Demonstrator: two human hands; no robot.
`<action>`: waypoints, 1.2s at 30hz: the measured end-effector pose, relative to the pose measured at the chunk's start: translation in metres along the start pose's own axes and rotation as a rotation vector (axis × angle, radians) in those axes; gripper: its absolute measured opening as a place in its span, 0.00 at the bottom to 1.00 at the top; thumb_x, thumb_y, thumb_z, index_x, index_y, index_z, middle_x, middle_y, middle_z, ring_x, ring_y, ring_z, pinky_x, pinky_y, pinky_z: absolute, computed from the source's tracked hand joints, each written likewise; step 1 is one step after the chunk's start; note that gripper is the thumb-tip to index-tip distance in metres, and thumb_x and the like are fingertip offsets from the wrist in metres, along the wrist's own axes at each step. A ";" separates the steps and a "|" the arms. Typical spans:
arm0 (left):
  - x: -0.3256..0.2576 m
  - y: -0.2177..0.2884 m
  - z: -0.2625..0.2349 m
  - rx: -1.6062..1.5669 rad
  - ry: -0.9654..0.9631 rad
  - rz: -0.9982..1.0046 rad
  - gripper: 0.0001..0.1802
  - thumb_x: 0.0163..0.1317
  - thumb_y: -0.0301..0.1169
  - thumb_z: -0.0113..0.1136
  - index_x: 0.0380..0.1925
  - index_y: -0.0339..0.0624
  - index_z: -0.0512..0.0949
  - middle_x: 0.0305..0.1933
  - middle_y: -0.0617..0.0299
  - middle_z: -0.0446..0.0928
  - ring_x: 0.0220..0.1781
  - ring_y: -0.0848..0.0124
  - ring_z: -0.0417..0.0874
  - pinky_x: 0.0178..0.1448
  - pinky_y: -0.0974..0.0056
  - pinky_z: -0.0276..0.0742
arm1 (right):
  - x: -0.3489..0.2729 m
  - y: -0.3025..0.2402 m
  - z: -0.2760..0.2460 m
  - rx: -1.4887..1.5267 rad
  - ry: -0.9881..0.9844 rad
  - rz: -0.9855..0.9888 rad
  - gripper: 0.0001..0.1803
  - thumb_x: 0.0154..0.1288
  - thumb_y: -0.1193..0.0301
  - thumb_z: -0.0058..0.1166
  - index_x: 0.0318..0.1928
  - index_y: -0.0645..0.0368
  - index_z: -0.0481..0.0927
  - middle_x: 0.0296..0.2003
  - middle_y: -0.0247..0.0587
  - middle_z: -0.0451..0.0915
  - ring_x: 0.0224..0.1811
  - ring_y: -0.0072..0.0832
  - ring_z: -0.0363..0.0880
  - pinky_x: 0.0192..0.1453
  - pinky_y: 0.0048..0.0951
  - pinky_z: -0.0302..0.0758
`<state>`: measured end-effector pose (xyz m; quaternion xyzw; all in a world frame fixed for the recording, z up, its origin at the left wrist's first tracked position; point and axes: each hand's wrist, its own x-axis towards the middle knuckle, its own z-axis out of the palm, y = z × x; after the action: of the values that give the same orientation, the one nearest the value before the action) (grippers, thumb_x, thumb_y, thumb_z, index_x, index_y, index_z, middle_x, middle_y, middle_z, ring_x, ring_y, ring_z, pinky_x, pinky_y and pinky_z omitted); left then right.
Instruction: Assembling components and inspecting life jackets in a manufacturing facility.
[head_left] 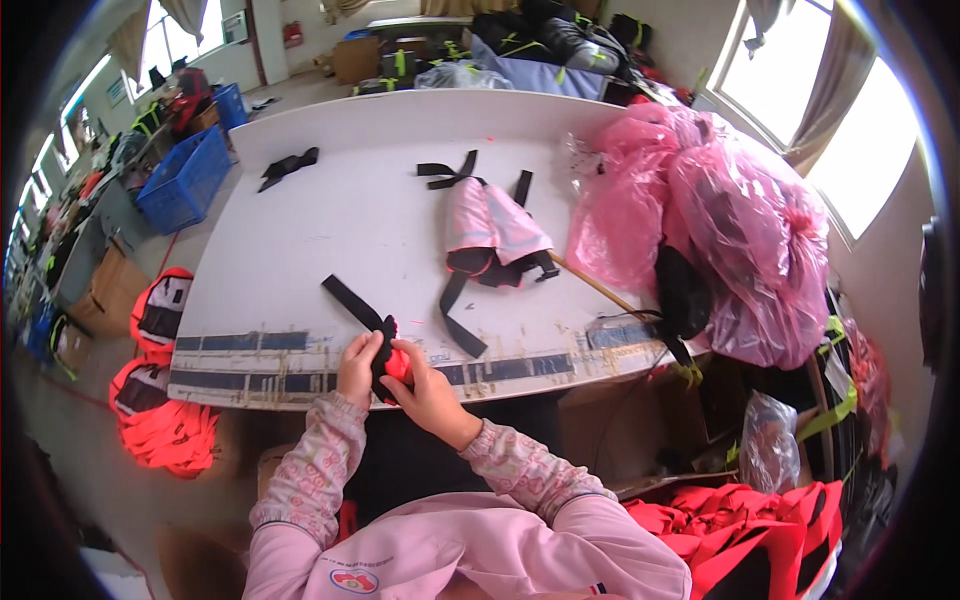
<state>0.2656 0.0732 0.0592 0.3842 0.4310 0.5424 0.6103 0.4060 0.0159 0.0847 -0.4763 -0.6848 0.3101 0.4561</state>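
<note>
Left hand: the left hand [358, 366] is closed on the black strap [352, 303] at the near table edge.
Right hand: the right hand [425, 392] is gripped around the red piece [398, 366], touching the strap end.
Strap: laid diagonally on the white table [330, 215], its lower end held between both hands.
Nearby: a pink pouch with black straps [490, 225] is seen mid-table; pink plastic bags [720, 220] are piled at the right.
</note>
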 end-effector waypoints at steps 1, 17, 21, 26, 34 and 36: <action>0.001 0.005 -0.001 0.071 -0.029 0.018 0.11 0.64 0.34 0.55 0.22 0.47 0.72 0.25 0.71 0.72 0.28 0.81 0.71 0.35 0.73 0.66 | 0.000 0.005 0.006 0.013 -0.017 -0.012 0.33 0.60 0.63 0.57 0.61 0.58 0.57 0.28 0.60 0.78 0.32 0.54 0.79 0.34 0.45 0.74; 0.062 0.055 -0.137 0.836 0.571 0.650 0.18 0.54 0.37 0.64 0.18 0.36 0.68 0.15 0.58 0.67 0.19 0.71 0.63 0.26 0.62 0.65 | -0.006 -0.036 0.031 0.303 -0.503 0.329 0.20 0.67 0.60 0.47 0.27 0.66 0.75 0.18 0.44 0.73 0.21 0.25 0.67 0.28 0.33 0.67; 0.070 0.074 -0.157 0.852 0.649 0.683 0.19 0.53 0.38 0.64 0.18 0.36 0.68 0.15 0.58 0.67 0.19 0.69 0.64 0.27 0.61 0.66 | -0.009 -0.048 0.034 0.358 -0.455 0.098 0.19 0.68 0.62 0.47 0.25 0.66 0.73 0.17 0.43 0.71 0.21 0.28 0.68 0.29 0.33 0.67; 0.066 0.070 -0.183 0.848 0.708 0.651 0.21 0.54 0.40 0.64 0.16 0.36 0.68 0.13 0.58 0.65 0.18 0.73 0.62 0.25 0.62 0.64 | -0.016 -0.066 0.029 0.268 -0.527 0.045 0.20 0.67 0.62 0.48 0.25 0.67 0.72 0.16 0.49 0.68 0.20 0.31 0.66 0.27 0.35 0.65; 0.014 0.081 -0.199 0.600 0.037 -0.022 0.18 0.58 0.43 0.63 0.27 0.35 0.79 0.25 0.69 0.76 0.28 0.80 0.73 0.38 0.70 0.71 | -0.023 -0.047 0.019 -0.126 -0.537 -0.226 0.18 0.63 0.62 0.50 0.24 0.65 0.74 0.21 0.58 0.75 0.26 0.55 0.75 0.31 0.48 0.71; 0.006 0.082 -0.203 0.762 -0.177 -0.061 0.13 0.60 0.38 0.61 0.27 0.37 0.78 0.29 0.70 0.77 0.33 0.80 0.75 0.41 0.73 0.70 | -0.021 -0.043 0.018 -0.237 -0.505 -0.259 0.17 0.62 0.62 0.50 0.25 0.64 0.75 0.21 0.57 0.76 0.25 0.53 0.76 0.31 0.47 0.73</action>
<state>0.0476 0.0895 0.0680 0.6157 0.5584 0.2896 0.4747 0.3765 -0.0191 0.1076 -0.3426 -0.8630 0.2759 0.2483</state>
